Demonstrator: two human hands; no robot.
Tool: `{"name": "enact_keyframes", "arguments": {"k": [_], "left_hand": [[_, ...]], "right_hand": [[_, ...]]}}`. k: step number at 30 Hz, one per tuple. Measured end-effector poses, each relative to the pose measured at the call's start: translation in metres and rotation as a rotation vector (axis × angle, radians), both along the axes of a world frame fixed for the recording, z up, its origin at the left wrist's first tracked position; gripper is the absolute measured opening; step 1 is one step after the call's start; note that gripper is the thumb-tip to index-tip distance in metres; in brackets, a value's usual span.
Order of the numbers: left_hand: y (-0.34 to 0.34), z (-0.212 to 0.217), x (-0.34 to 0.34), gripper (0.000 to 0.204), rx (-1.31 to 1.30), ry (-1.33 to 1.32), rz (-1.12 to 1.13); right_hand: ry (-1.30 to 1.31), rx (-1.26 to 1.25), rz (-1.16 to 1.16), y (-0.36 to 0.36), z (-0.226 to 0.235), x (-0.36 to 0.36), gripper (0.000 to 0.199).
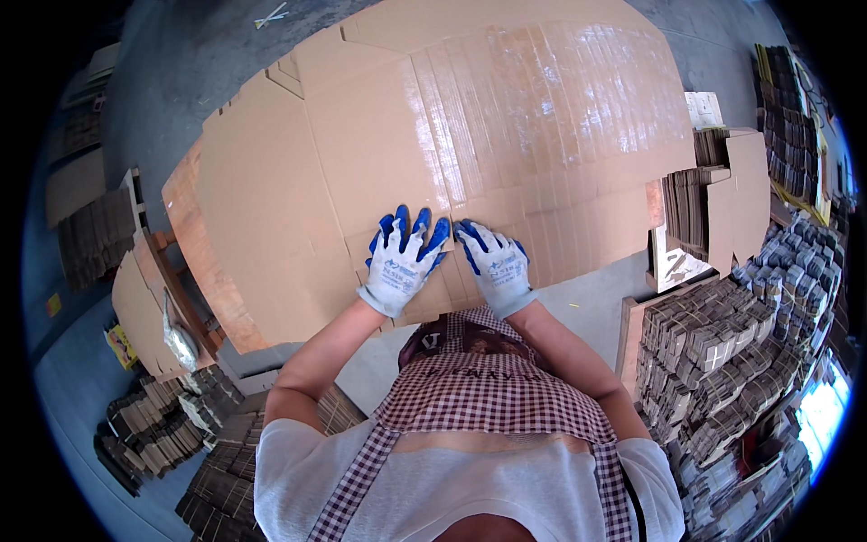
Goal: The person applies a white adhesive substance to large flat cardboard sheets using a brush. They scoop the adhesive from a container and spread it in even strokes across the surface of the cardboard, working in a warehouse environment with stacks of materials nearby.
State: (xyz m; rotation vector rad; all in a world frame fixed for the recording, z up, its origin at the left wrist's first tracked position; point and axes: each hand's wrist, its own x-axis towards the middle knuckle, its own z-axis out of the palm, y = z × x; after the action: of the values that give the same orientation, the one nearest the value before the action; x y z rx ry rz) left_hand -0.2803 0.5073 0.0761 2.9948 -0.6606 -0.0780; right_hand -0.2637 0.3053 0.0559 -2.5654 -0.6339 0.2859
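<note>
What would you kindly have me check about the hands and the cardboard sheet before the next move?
1. Left hand gloved and resting on the cardboard sheet: ok.
2. Right hand gloved and resting on the sheet, beside the left: ok.
3. Sheet covering the whole wooden board beneath: not ok; wood shows along the left edge.
4. Shiny clear strips stuck down throughout: cannot tell, because of glare.
5. Underside of the sheet sound: cannot tell; it is hidden.
</note>
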Motion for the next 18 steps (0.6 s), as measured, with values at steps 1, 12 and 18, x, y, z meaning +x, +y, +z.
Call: {"name": "enact_keyframes", "arguments": {"k": [1,12,18], "left_hand": [[0.000,0.000,0.001,0.053,0.000,-0.011,0.005],[0.002,-0.004,0.008,0.053,0.027,-0.069,-0.007],[0.003,-0.009,0.006,0.053,-0.064,-0.077,0.021]], "right_hand": [[-0.039,0.006,-0.010,0.001,0.001,0.001,0.038],[0.047,-0.016,0.022,-0.001,-0.001,0.000,0.047],[-0.032,-0.004,0.005,0.003,0.004,0.004,0.038]]}}
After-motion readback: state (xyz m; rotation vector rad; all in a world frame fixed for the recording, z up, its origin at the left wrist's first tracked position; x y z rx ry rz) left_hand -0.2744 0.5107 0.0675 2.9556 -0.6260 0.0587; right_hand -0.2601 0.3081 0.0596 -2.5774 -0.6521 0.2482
